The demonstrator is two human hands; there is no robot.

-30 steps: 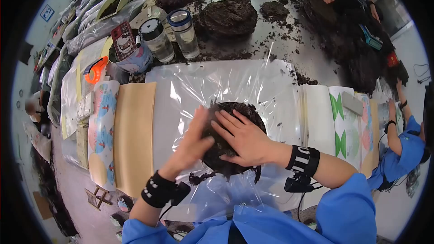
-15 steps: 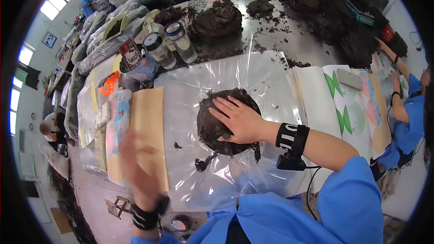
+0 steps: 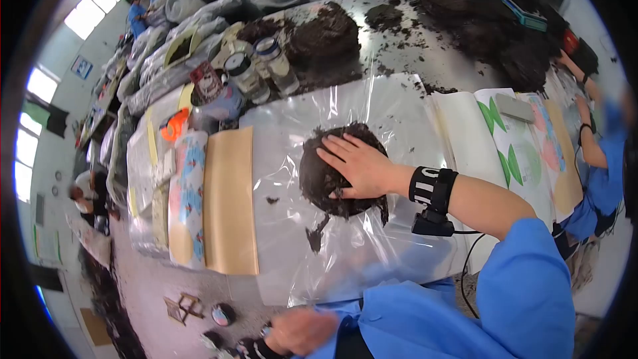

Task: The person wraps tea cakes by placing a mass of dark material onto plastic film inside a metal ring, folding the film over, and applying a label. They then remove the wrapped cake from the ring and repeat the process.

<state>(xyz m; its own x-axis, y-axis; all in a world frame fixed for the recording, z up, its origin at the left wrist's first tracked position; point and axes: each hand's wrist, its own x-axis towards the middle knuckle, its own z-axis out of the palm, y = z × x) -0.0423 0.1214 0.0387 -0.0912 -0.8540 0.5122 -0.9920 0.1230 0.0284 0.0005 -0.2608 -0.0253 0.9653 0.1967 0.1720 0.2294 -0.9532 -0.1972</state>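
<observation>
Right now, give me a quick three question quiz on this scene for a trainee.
1. True or false: the right hand rests flat on the dark mound.
2. What lies directly under the mound? A) brown paper B) plastic sheet C) bare metal table
3. Where is the left hand?

Key
1. True.
2. B.
3. Low at the near edge, by the person's body, off the sheet and touching nothing on it.

A dark, round, crumbly cake of compressed leaves (image 3: 329, 179) is lying flat on a clear plastic sheet (image 3: 372, 110), loose strands trailing from its near edge.
</observation>
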